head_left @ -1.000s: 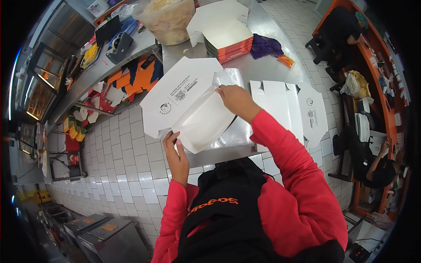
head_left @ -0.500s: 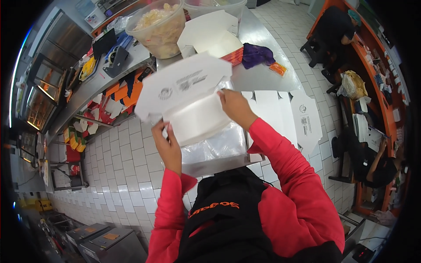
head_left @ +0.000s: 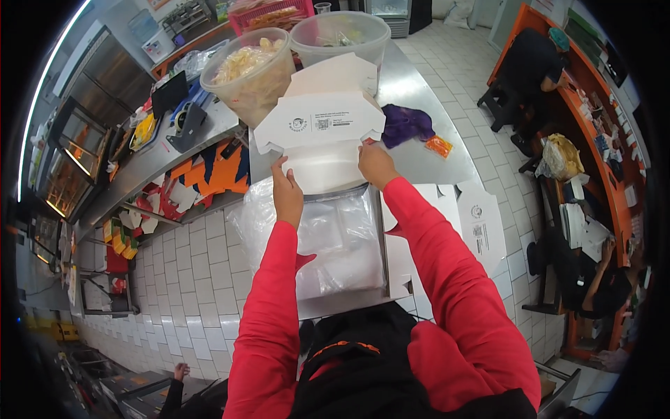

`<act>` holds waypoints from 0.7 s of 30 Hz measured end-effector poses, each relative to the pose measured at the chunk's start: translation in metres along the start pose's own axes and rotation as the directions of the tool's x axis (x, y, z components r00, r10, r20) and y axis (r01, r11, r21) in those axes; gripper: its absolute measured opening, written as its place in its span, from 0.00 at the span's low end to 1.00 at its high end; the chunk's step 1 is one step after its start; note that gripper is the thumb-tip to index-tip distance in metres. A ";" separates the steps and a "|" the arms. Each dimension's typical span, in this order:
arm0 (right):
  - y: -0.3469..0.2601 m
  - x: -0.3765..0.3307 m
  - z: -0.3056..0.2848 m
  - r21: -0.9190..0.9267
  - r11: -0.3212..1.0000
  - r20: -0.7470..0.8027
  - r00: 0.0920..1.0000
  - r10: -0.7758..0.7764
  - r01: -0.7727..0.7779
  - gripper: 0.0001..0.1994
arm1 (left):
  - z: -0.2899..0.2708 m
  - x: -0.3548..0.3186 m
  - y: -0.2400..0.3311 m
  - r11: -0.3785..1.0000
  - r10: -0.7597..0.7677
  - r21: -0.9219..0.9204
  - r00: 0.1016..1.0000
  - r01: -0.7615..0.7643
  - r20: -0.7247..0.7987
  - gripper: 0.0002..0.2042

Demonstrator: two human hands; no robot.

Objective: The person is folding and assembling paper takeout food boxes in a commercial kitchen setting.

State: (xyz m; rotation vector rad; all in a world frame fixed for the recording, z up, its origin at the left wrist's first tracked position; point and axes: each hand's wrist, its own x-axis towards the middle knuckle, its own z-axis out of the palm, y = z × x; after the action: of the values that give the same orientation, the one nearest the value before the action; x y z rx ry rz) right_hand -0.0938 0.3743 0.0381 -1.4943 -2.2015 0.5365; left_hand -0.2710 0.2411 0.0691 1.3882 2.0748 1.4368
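Observation:
Both hands grip an open white cardboard box [head_left: 317, 167] with its printed lid flap raised at the far side. My left hand [head_left: 286, 194] holds the near-left corner, thumb and fingers closed on the wall. At the right wall, my right hand [head_left: 377, 166] pinches the corner. Behind the held box rises the flap of another open white box [head_left: 335, 73], mostly hidden by it. Below my hands lies a clear plastic wrap or bag [head_left: 342, 241] over pale contents I cannot make out. Flat printed box blanks [head_left: 481, 227] lie right of it, partly under my right sleeve.
Beyond the boxes stand a clear tub of pale yellow food [head_left: 255, 77] and another clear tub [head_left: 342, 38]. A purple cloth [head_left: 405, 126] and an orange packet [head_left: 439, 146] lie on the steel table [head_left: 447, 119]. Two people are at the orange counter [head_left: 593, 105] to the right.
Both hands have carried the box away from me, up to the other open box, and levelled it. The plastic wrap now shows more. A person's hand has appeared at lower left.

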 end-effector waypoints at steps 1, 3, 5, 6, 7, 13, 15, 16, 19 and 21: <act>-0.002 0.005 -0.004 -0.018 1.000 0.034 0.999 0.010 -0.010 0.17 | 0.000 0.006 -0.003 0.999 0.036 0.014 0.999 -0.036 -0.014 0.15; -0.008 0.007 -0.006 -0.050 0.998 0.047 0.998 -0.038 0.040 0.17 | -0.005 0.004 -0.011 1.000 -0.002 0.023 1.000 0.003 -0.012 0.15; -0.014 0.009 -0.010 -0.086 0.992 0.062 0.995 -0.083 0.088 0.17 | -0.005 0.007 -0.018 0.999 -0.042 0.029 0.999 0.042 -0.010 0.15; -0.016 0.011 -0.013 -0.061 0.996 0.070 0.996 -0.060 0.064 0.19 | -0.004 0.009 -0.021 1.000 -0.004 0.013 1.000 0.005 -0.012 0.15; -0.014 0.010 -0.015 -0.037 0.999 0.083 0.996 -0.032 0.035 0.21 | -0.003 0.009 -0.023 1.000 0.029 -0.003 1.000 -0.029 -0.009 0.15; 0.009 -0.040 -0.035 0.605 0.787 0.107 0.992 0.067 -0.119 0.32 | -0.010 0.019 -0.014 0.996 0.040 -0.086 0.998 -0.036 0.047 0.23; -0.004 -0.085 -0.033 0.587 0.809 0.010 0.999 0.033 -0.033 0.25 | -0.025 0.015 -0.019 0.994 0.099 -0.054 0.995 -0.098 0.007 0.24; 0.000 -0.111 -0.033 0.545 0.838 -0.043 0.999 -0.006 0.028 0.22 | -0.028 0.011 -0.017 0.992 0.121 -0.020 0.993 -0.121 -0.004 0.26; 0.028 -0.190 -0.047 0.392 0.871 -0.075 0.955 -0.288 0.294 0.11 | -0.037 -0.014 0.002 0.990 0.120 0.070 0.993 -0.120 0.008 0.27; 0.048 -0.233 -0.061 0.298 0.903 0.000 0.946 -0.324 0.309 0.08 | -0.047 -0.043 0.000 0.970 0.215 0.127 0.975 -0.208 -0.049 0.26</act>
State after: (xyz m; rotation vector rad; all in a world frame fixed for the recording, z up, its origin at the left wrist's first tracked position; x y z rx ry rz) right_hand 0.0539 0.1778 0.0332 -0.9554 -2.2229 0.7576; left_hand -0.2803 0.1789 0.0797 1.6781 2.1388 1.4719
